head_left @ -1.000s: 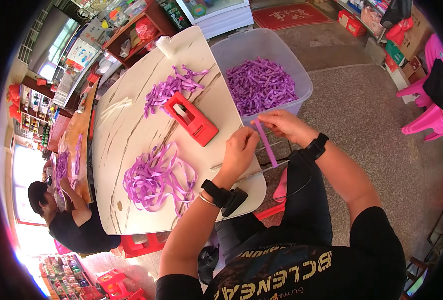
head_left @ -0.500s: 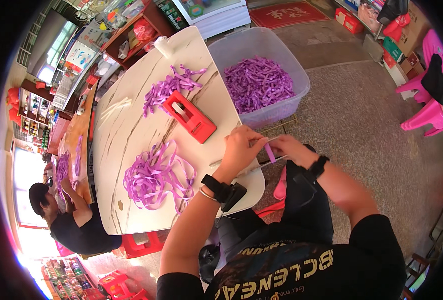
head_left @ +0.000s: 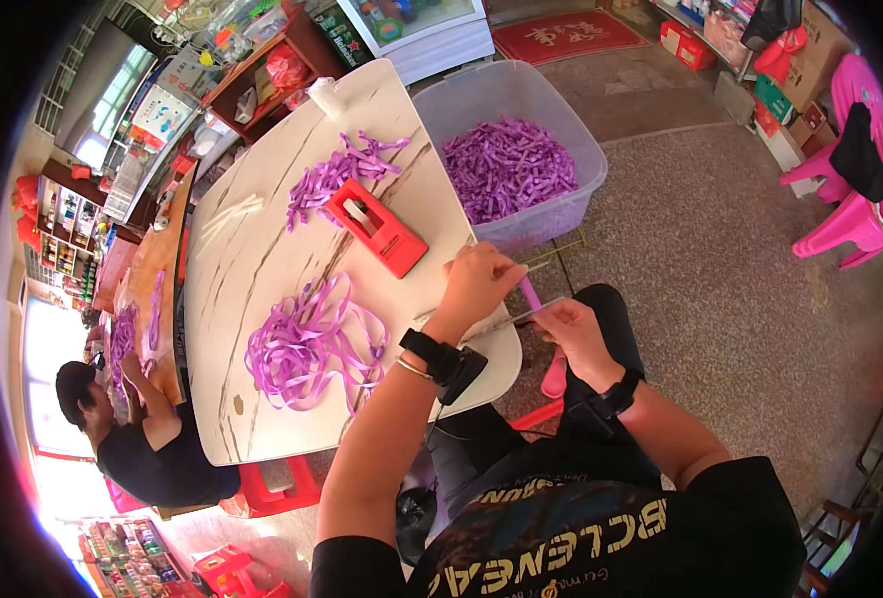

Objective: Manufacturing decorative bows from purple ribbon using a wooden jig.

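Observation:
Just past the near right edge of the table, a short stretch of purple ribbon [head_left: 529, 292] runs between my two hands. My left hand [head_left: 473, 289] is closed in a pinch at the ribbon's upper end. At its lower end, the fingers of my right hand [head_left: 575, 331] pinch it beside a thin pale stick [head_left: 506, 322]. Another slim stick pokes out by my left fingertips. My fingers partly cover how ribbon and sticks meet. On the table lie a loose heap of purple ribbon [head_left: 307, 344], a red tape dispenser [head_left: 387, 239] and a pile of short purple ribbon pieces [head_left: 327, 184].
A translucent plastic tub [head_left: 593, 169] full of purple ribbon pieces stands beyond the table [head_left: 252, 289]. Pale sticks [head_left: 230, 214] and a white roll [head_left: 325, 97] rest on the tabletop. At left, a person [head_left: 152, 439] sits at another table. A pink chair [head_left: 850, 214] stands far right.
My right hand has come down and a little nearer to me, and the ribbon is more upright between my hands. My left hand has barely shifted. The view has tilted slightly.

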Motion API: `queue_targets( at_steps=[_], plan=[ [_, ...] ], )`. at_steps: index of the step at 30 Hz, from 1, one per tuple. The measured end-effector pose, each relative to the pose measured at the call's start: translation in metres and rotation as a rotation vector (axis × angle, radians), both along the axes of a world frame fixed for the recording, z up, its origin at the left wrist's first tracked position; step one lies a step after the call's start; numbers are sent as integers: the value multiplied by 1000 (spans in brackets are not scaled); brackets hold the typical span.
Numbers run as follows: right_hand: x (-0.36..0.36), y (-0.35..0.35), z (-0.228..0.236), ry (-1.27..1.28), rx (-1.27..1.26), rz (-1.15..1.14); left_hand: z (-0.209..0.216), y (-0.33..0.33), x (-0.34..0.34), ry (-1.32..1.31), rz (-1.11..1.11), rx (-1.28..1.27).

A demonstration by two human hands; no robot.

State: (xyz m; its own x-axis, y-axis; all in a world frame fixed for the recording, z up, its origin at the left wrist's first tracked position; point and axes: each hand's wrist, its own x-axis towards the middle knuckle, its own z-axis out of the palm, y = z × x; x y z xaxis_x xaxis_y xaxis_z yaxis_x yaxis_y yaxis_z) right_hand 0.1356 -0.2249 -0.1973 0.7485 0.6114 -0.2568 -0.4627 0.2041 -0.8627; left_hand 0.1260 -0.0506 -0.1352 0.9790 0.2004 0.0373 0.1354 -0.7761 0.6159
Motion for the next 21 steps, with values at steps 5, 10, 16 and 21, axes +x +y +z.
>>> queue_targets(
  at_steps=[5,10,16,21],
  plan=[
    [1,-4,4,38,39,-2,0,0,1,39,18,-37],
    [2,-6,15,94,28,20,0,0,-1,29,26,-20],
    [8,-12,24,54,-84,136,16,-23,-33,-228,85,-501],
    [15,-14,32,13,-143,248,40,-49,-81,290,176,-1105]
  ],
)
